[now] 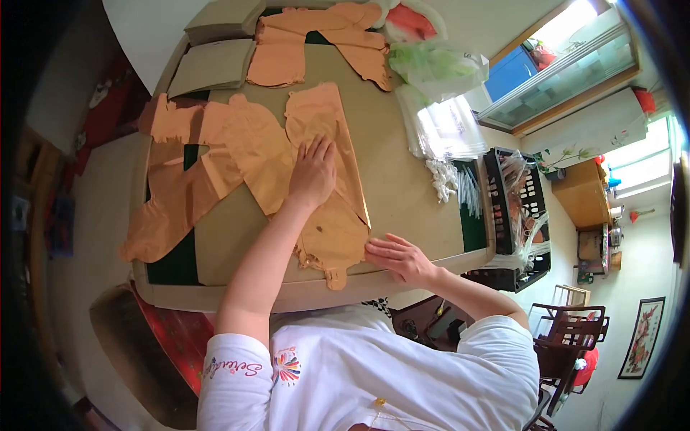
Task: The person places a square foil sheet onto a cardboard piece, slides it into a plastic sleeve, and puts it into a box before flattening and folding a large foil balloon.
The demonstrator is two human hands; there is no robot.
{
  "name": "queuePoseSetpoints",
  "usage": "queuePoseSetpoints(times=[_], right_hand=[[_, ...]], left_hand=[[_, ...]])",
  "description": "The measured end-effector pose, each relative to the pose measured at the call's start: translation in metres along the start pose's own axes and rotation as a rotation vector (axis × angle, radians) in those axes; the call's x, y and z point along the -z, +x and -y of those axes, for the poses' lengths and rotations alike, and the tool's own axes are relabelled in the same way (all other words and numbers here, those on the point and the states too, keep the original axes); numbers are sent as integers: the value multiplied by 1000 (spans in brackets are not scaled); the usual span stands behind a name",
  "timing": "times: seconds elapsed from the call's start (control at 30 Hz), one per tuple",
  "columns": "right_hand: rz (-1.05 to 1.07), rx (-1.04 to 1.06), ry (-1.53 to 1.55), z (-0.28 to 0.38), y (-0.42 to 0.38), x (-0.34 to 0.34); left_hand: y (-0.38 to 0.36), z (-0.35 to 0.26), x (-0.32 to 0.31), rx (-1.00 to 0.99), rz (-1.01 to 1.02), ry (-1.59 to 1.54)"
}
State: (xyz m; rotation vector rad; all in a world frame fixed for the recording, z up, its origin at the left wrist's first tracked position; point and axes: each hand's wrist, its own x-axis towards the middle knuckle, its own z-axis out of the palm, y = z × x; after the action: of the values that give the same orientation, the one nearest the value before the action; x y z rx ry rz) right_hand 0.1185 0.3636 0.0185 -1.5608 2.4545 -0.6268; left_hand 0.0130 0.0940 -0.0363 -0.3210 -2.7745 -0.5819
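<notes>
A flat, uninflated rose-gold foil balloon (334, 233) lies partly folded over on the table in front of me. My left hand (315, 172) rests palm down on its upper part, fingers stretched out. At the balloon's lower right edge is my right hand (397, 258), its fingers extended and touching the rim; the thumb is mostly hidden. To the left, more flat foil balloons (248, 136) overlap each other, with shiny folds. Another pile of the same foil (284, 54) lies at the far side.
Stacks of cardboard sheets (214, 66) stand far left. On the right are clear plastic bags (453, 129), a green-and-white bag (438, 68), white coiled pieces (440, 179) and thin clear straws (469, 190). A black crate (496, 208) holding plastic-wrapped items adjoins the table's right edge.
</notes>
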Motion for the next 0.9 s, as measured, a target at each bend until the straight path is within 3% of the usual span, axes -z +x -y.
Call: queuePoseSetpoints(times=[0.1, 0.17, 0.23, 0.3, 0.47, 0.8, 0.9], right_hand=[[-48, 26, 85, -8, 16, 18], [-327, 7, 18, -25, 52, 26], [-440, -243, 6, -39, 94, 32], [-594, -216, -94, -67, 130, 21], [-519, -301, -189, -106, 151, -5], [-463, -295, -137, -85, 128, -4], [-343, -225, -173, -76, 103, 0]], left_hand=[[1, 2, -1, 8, 6, -12], [1, 1, -3, 8, 4, -24], [0, 2, -1, 10, -4, -34], [-1, 1, 0, -1, -7, -21], [1, -1, 5, 13, -18, -48], [-2, -2, 2, -9, -84, 19], [-1, -2, 0, 1, -66, 2]])
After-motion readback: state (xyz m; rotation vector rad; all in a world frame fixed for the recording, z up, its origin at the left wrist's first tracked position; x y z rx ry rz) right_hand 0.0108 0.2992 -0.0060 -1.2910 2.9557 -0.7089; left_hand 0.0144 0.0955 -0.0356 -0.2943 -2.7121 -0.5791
